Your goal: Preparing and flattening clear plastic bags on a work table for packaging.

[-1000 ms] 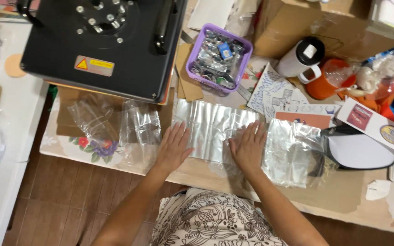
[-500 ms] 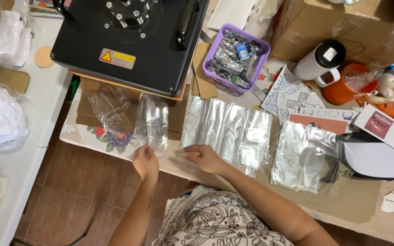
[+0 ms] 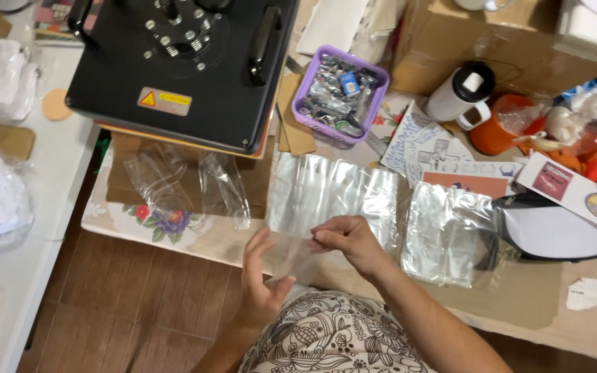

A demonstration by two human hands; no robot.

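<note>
Both hands hold one small clear plastic bag [image 3: 290, 257] above the table's near edge. My left hand [image 3: 260, 280] grips its lower left side with fingers spread, while my right hand [image 3: 350, 242] pinches its upper right edge. Just beyond them lies a flat row of clear shiny bags [image 3: 333, 197] on the table. A second crinkled stack of shiny bags [image 3: 447, 231] rests to the right. Loose clear bags [image 3: 188, 186] lie to the left on a floral cloth [image 3: 157, 221].
A black heat press [image 3: 181, 65] fills the upper left. A purple basket [image 3: 341, 93] of small wrapped items stands behind the bags. A white and black mug [image 3: 461, 93], an orange cup [image 3: 495, 128], printed cards and a cardboard box [image 3: 471, 41] crowd the right. A white side table [image 3: 29, 228] stands left.
My hands came off the flat row of bags, moved toward me, and took up one clear bag, which they now hold raised between them. The view shifted slightly.
</note>
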